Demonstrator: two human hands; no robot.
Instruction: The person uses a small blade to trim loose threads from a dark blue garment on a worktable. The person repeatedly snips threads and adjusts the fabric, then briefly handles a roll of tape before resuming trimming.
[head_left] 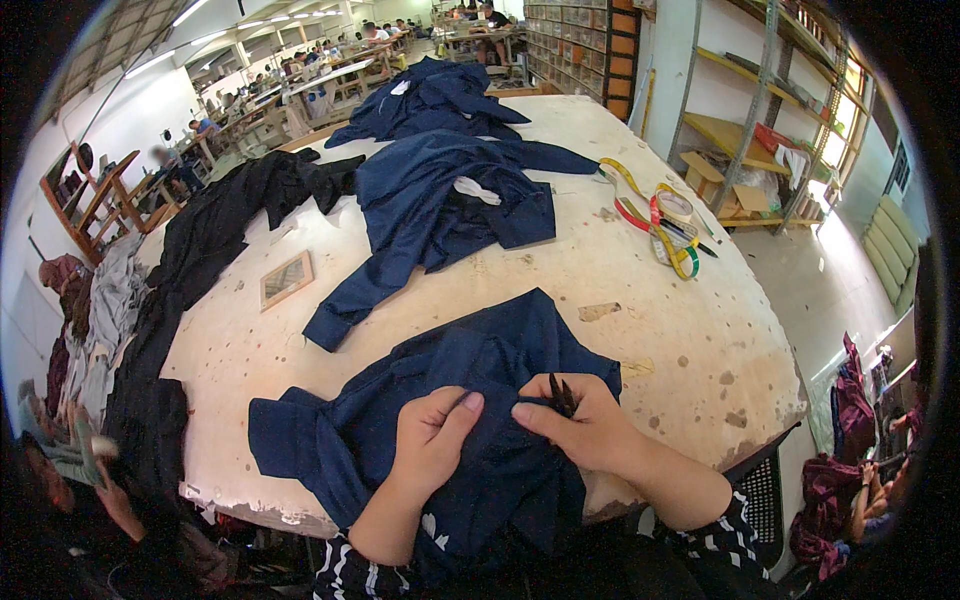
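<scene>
A navy garment (478, 350) lies crumpled across the table's near edge, partly hanging over it toward me. My left hand (430, 435) pinches its cloth between thumb and fingers. Just to the right, my right hand (590, 432) is closed, its thumb and fingertips on the same cloth. Dark pointed blades, which look like thread snips (562, 392), stick up from between the right hand's fingers. Both hands are close together, with a short stretch of fabric between them. The fingers under the cloth are hidden.
On the worn white table (520, 270) lie two more navy garments (420, 195) (430, 100), black cloth (215, 225), a small framed piece (287, 280), a yellow tape measure (625, 178) and a tape roll (675, 207). Shelves (735, 130) stand right. Other people sit nearby.
</scene>
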